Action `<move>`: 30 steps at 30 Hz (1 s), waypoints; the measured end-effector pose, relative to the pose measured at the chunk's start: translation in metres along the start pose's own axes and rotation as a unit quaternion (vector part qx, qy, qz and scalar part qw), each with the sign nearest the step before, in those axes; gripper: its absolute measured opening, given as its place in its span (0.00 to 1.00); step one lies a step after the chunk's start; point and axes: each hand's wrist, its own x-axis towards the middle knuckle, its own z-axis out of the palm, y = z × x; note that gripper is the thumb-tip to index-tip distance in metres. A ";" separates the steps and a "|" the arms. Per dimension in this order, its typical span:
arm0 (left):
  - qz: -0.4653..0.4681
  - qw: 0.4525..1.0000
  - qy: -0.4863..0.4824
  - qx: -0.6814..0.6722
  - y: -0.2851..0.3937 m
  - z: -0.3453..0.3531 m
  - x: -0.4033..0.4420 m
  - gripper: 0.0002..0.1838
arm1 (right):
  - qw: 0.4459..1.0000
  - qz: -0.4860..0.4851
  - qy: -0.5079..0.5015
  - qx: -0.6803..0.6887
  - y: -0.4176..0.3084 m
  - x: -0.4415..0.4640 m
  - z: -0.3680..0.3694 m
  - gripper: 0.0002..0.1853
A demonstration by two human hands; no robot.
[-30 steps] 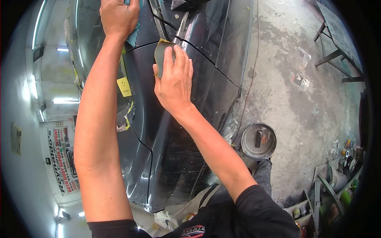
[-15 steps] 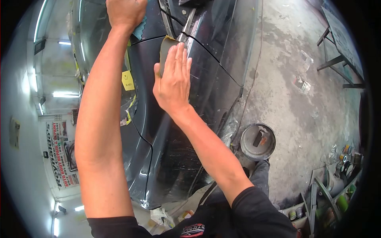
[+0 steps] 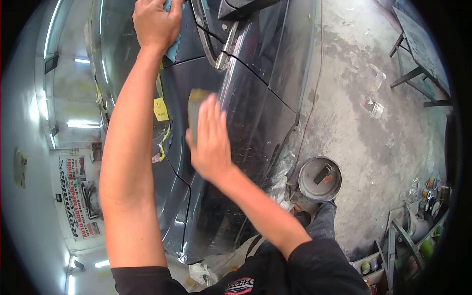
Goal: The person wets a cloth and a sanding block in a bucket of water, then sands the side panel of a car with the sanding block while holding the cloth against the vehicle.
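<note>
A dark grey car body [image 3: 255, 128] fills the middle of the view, its paint dull and dusty in places. My right hand [image 3: 211, 147] lies flat on the panel below the window trim, fingers stretched out and slightly blurred. Under that palm is a sheet of sandpaper [image 3: 193, 114], its left and far edges showing. At the top, my left hand [image 3: 156, 25] curls over a light-blue cloth [image 3: 173, 48] against the car's upper part; the fingertips are partly out of sight. Near my left forearm a yellow label [image 3: 160, 109] sticks to the car.
A round bucket [image 3: 301, 184] with a dark block inside stands on the concrete floor [image 3: 359, 147] by my leg. To the right is a dark metal-legged table [image 3: 424, 49]. Cans and supplies crowd a rack [image 3: 403, 236] at lower right. A mirror [image 3: 241, 7] juts from the car.
My right hand has slid with the sandpaper down the panel towards me, away from the window trim. My left hand and cloth appear slightly lower in view as the camera shifts.
</note>
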 end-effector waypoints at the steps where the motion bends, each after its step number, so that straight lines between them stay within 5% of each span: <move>1: 0.004 1.000 -0.005 0.001 -0.001 0.000 -0.002 0.17 | 0.999 -0.010 -0.049 0.013 -0.008 -0.032 -0.001 0.44; 8: -0.001 1.000 -0.007 -0.003 -0.003 0.001 -0.005 0.16 | 0.999 0.030 0.026 -0.006 0.036 0.077 -0.002 0.41; 14: 0.001 1.000 -0.005 -0.005 -0.002 0.000 -0.003 0.16 | 0.995 -0.028 -0.084 -0.051 0.002 -0.042 0.000 0.42; 20: -0.007 1.000 0.004 -0.007 -0.003 0.001 -0.006 0.16 | 0.998 0.020 0.053 -0.023 0.030 0.063 0.002 0.43; 26: -0.014 1.000 0.013 -0.005 0.001 -0.001 -0.002 0.15 | 0.993 -0.055 -0.055 -0.085 0.013 -0.038 0.003 0.43; 30: -0.014 1.000 0.014 -0.009 0.001 0.000 0.000 0.15 | 0.998 -0.048 0.009 -0.032 0.033 0.075 -0.007 0.48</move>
